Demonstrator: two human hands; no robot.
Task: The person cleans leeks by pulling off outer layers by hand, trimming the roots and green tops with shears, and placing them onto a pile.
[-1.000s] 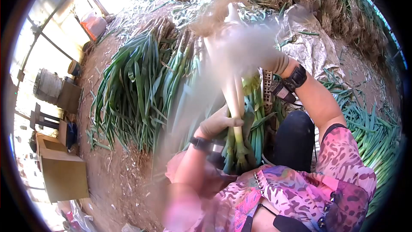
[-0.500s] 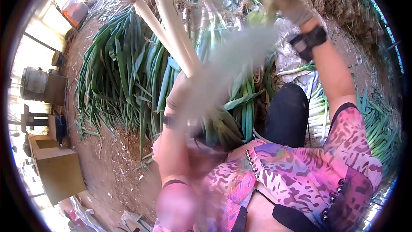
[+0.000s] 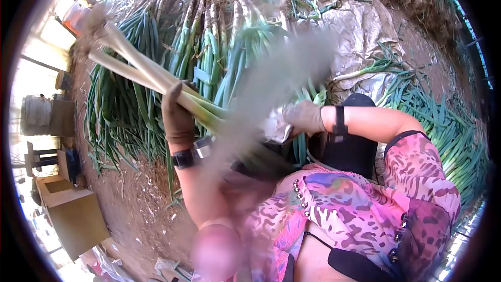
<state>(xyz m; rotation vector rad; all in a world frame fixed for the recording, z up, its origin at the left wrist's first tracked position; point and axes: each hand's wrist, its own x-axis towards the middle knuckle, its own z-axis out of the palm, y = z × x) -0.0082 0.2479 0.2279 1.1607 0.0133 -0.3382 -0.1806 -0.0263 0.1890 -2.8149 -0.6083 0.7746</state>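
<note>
Two leeks [image 3: 148, 65], slanting to the frame's upper left, fill your left hand [image 3: 179, 115]. Near centre, your right hand [image 3: 305, 117] curls beside something whitish [image 3: 276, 127]; its grip is unclear.

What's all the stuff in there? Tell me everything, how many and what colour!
Held stalks: two visible, white to green, in the left hand
Middle leafy pile: many, green, on the ground ahead
Right leafy pile: many, green, right side
Rooty pile: many, brown, top right
Sheet: one, beige, upper right
Bag: one, orange and white, top left
Bucket: one, whitish, left
Box: one, brown, lower left
Blurry thing: one, whitish, at the right hand
Patterned top: one, pink, on the person
Wrist straps: two, black, on wrists
Left hand: one, grey-brown glove, around the stalks
Right hand: one, grey-brown glove, centre
</note>
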